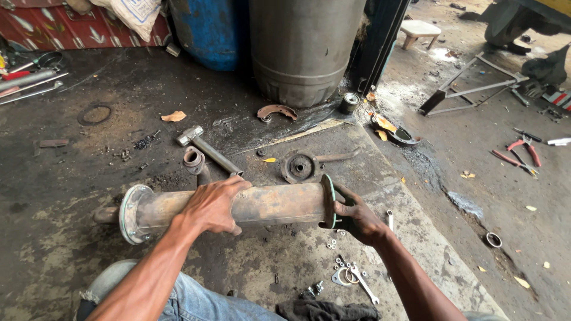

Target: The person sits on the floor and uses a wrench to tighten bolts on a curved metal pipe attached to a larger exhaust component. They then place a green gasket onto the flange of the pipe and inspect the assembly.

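Observation:
A rusty metal tube [270,203] with a round flange at each end lies crosswise in front of me, just above the oily floor. My left hand [213,206] rests over the middle of the tube, fingers wrapped on top. My right hand [355,219] grips the right flange [328,201] from the end. The left flange [132,213] has a pale ring on its face. Behind the tube lie a hammer [205,148], a short pipe piece [194,160] and a round hub plate [299,167].
A grey drum [303,47] and a blue drum [209,30] stand at the back. Spanners, washers and nuts [351,278] lie near my right knee. Red pliers [526,148], a metal frame [470,89] and a small stool [419,31] sit to the right. A dark rag [324,310] lies at the bottom edge.

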